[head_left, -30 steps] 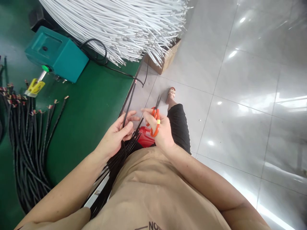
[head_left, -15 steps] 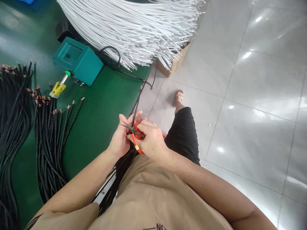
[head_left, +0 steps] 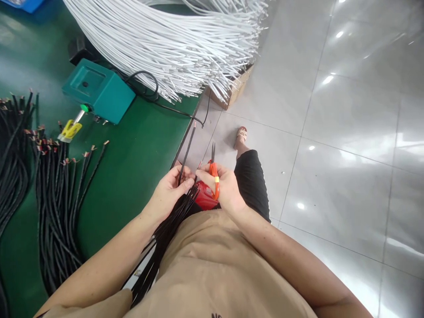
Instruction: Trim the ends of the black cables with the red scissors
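Note:
My left hand (head_left: 165, 190) is closed near the table's edge, pinching a black cable (head_left: 188, 150) that stands up past the fingers with a stripped tip. My right hand (head_left: 227, 185) is wrapped around a pair of orange-handled scissors (head_left: 213, 170), their blades pointing away from me and close together. Its thumb and forefinger also meet at the stripped end of a second black cable (head_left: 199, 166), close to my left fingertips. Below the hands, a bundle of black cables (head_left: 162, 234) runs down across my lap.
On the green table (head_left: 145, 154) lie more black cables (head_left: 59, 203) with stripped ends. Behind them stand a teal box (head_left: 99, 90) with a yellow-clipped tool (head_left: 70, 130) and a heap of white cables (head_left: 172, 48). A cardboard box (head_left: 236, 90) is beside the table; something red (head_left: 205, 198) shows below my hands.
The scissors have swung from across the cables to upright, their blades now closer together and away from the left hand. My hands have drawn apart, and the two cables have separated.

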A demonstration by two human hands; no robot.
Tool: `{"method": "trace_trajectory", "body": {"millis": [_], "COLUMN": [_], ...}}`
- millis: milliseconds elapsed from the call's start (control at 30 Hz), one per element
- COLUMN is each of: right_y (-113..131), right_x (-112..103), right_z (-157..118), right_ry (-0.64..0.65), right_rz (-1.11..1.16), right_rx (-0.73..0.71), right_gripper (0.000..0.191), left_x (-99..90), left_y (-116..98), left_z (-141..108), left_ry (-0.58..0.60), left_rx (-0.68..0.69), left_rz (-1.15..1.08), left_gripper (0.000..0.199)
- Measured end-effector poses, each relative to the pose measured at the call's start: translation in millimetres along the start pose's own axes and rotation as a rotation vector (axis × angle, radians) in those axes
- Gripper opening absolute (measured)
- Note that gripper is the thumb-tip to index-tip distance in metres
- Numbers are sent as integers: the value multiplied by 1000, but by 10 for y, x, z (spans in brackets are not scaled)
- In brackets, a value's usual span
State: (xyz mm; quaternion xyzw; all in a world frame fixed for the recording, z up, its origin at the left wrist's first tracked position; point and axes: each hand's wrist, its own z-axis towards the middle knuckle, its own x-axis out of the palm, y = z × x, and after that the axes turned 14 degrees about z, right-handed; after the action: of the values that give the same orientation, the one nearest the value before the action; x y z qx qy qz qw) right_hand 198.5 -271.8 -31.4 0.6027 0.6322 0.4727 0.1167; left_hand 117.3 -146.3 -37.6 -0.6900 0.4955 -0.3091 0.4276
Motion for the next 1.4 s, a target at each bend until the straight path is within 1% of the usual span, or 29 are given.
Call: {"method": "trace_trajectory", "body": {"millis": [67,200,433,467,567,633,767,867,967,1067,1267,1400], "right_y": [18,0,42,54,70,63,51,60,72,73,47,33], "right_x": [3,19,53,58,66,67,69,71,76,80,77,74], "right_z": [-12,-11,4,2,0,1,-3,-18,-38,-54,-52,-42], "right_ry": [31,76,85,91,139,178,197,185,175,166,151,139], "right_rz": [15,88,180,185,172,152,126,122,125,134,149,130], "right_rx": [23,50,71,70,59,65,99,97,86,84,74,73], "right_gripper": [22,24,21,21,20,19,19,17,12,12,11,12], "left_x": [-7,-14,-4,0,11,13,-1,-14,-18,-19,-25,-20], "left_y": [5,-23,-51,-54,-56,-52,-54,-75,-95,-93,-56,-57], "left_z": [-7,-8,-6,-9,-22,-28,-25,-15,-7,-3,1,-3], "left_ry": [22,41,86,91,102,106,153,142,122,128,124,116], "left_rx": [9,-8,2,10,26,31,21,-2,-28,-27,-22,-17], "left_rz": [36,39,-6,-8,-26,-46,-88,-132,-178,-188,-148,-115], "left_gripper": [20,22,24,27,45,49,38,33,33,33,34,31]}}
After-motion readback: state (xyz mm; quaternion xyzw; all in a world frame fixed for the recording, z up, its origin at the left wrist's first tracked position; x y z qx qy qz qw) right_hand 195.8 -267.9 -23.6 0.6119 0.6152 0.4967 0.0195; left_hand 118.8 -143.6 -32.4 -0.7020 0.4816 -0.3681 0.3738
